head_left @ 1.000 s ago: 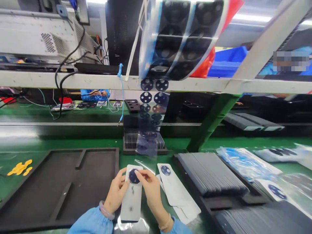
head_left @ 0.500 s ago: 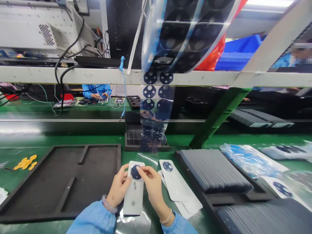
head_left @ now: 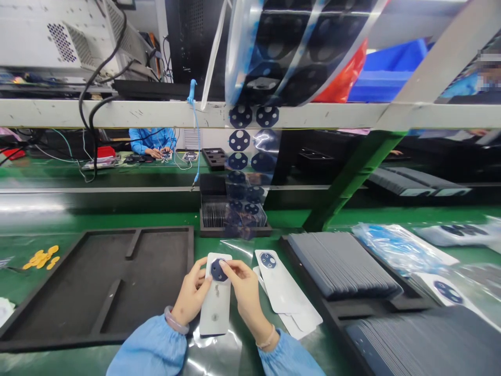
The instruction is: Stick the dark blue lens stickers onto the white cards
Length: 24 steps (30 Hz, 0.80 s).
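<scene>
A white phone back cover (head_left: 214, 312) lies upright before me on the green table. My left hand (head_left: 191, 295) is closed on its left edge, thumb near the dark round patch. That patch is a dark blue camera sticker (head_left: 217, 271) with holes, at the cover's upper end. Thumb and fingers of my right hand (head_left: 247, 293) pinch at the sticker's upper right; the fingertips hide part of it. Just to the right, more white covers (head_left: 284, 292) overlap in a small pile, the top one bearing a similar dark sticker.
A black tray (head_left: 66, 292) stands at left, near yellow pieces (head_left: 41, 257). Grey panels (head_left: 340, 263) fill a tray at right. A strip of dark stickers (head_left: 239, 141) hangs from a roll ahead, before a white beam (head_left: 148, 112). A person in blue (head_left: 152, 140) sits across.
The view has tilted slightly, so the scene sits a little higher. My hands stay on the cover and sticker, with only slight finger movement.
</scene>
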### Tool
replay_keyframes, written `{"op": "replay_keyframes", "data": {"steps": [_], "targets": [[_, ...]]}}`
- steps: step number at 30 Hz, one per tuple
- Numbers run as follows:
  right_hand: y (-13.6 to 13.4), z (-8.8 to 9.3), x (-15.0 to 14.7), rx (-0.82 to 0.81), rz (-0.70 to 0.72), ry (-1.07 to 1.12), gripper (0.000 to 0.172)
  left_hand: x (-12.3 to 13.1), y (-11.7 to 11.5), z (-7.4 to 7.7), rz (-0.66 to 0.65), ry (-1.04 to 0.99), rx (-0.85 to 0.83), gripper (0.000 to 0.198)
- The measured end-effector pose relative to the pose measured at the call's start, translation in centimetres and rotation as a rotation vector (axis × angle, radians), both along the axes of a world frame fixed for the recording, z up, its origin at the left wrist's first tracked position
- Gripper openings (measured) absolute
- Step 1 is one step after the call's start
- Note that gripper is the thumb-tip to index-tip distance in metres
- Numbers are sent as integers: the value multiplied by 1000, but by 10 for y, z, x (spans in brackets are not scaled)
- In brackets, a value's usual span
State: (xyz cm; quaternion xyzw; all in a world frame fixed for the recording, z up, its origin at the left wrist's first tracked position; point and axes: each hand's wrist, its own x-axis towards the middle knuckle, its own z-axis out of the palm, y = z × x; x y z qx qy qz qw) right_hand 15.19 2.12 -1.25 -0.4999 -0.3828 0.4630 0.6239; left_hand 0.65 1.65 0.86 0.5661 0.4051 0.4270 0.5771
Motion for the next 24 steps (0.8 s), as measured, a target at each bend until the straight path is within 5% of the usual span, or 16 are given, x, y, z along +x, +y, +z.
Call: {"op": "replay_keyframes", "data": {"steps": [12, 18, 24], "targets": [[-3, -2, -5, 16, -72, -106, 29, 2, 0, -6, -29, -16, -27, 53], [-9, 4, -5, 262, -186, -492, 20, 4, -1, -4, -2, -54, -69, 47], [-9, 7, -7, 444, -454, -883, 23, 6, 1, -1, 76, -195, -163, 51]]}}
